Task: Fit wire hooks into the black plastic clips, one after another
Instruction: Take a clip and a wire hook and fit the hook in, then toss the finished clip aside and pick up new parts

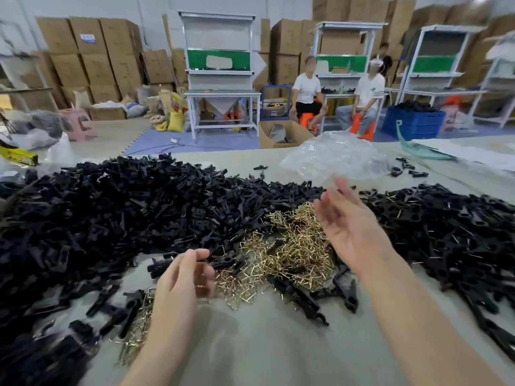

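Note:
A big heap of black plastic clips covers the left and middle of the table, and a second heap lies on the right. Between them sits a pile of brass-coloured wire hooks. My right hand is raised above the hooks, palm turned left, fingers straight and spread, holding nothing. My left hand hovers at the near left edge of the hook pile with fingers loosely curled; it is blurred and I see nothing in it.
A crumpled clear plastic bag lies behind the hooks. Loose clips and more hooks are scattered on the grey table near me. Two seated people, white workbenches and stacked cardboard boxes fill the room beyond.

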`<state>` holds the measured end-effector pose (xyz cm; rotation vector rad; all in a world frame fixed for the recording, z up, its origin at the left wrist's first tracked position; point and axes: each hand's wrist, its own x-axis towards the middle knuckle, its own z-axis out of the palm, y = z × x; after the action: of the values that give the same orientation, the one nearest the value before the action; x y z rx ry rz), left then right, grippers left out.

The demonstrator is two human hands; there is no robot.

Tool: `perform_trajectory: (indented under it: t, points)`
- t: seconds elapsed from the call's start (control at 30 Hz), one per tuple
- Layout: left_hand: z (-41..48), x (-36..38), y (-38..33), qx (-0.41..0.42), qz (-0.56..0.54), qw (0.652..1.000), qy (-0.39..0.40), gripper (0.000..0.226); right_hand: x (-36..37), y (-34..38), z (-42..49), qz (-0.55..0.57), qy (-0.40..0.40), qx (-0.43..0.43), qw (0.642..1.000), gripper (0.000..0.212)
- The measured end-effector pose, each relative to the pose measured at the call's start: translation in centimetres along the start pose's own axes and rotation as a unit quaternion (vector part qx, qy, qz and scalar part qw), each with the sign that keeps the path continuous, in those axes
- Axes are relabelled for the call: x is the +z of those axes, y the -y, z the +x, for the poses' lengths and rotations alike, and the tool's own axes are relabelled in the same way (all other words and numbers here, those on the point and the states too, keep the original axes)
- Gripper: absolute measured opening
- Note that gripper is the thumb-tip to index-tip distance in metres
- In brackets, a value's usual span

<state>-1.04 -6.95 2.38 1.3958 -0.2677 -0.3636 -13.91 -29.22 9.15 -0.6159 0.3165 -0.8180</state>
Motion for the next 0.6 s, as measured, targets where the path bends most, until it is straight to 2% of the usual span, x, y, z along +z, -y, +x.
perform_trajectory:
  t: [0.03, 0.07, 0.13, 0.2, 0.23, 0.33, 0.4, 0.57, 0.6]
  points:
    - [0.0, -0.6, 0.2, 0.084, 0.109, 0.990, -0.039, 0.026, 0.0, -1.8, -0.7, -0.022, 0.009, 0.018, 1.000, 0.043]
    - [0.1, -1.1, 0.3, 0.159, 0.211, 0.961, -0.080, 0.024, 0.0, -3.8, -1.5, -0.042, 0.020, 0.031, 0.998, 0.044]
    - [0.5, -2.2, 0.4, 0.239, 0.385, 0.876, -0.163, 0.017, 0.5, -7.6, -2.6, -0.090, 0.039, 0.046, 0.994, 0.046]
    - [1.1, -3.1, 0.8, 0.234, 0.502, 0.805, -0.213, 0.022, 0.8, -10.7, -3.4, -0.148, 0.058, 0.042, 0.986, 0.039]
    - [1.5, -3.4, 1.0, 0.209, 0.539, 0.788, -0.210, 0.029, 0.9, -11.9, -3.7, -0.185, 0.080, 0.033, 0.979, 0.033]
    - [1.9, -3.9, 1.3, 0.126, 0.621, 0.760, -0.146, 0.041, 0.8, -13.9, -4.0, -0.291, 0.146, 0.017, 0.945, 0.029]
    - [2.0, -4.2, 1.4, 0.117, 0.642, 0.747, -0.124, 0.042, 0.7, -14.0, -3.9, -0.328, 0.167, 0.021, 0.930, 0.026]
    - [2.1, -4.4, 0.7, 0.128, 0.610, 0.770, -0.137, 0.037, 0.4, -13.8, -3.3, -0.309, 0.172, 0.053, 0.934, 0.025]
    - [1.9, -4.5, 0.6, 0.136, 0.613, 0.762, -0.161, 0.035, 0.3, -13.8, -3.1, -0.301, 0.169, 0.059, 0.937, 0.027]
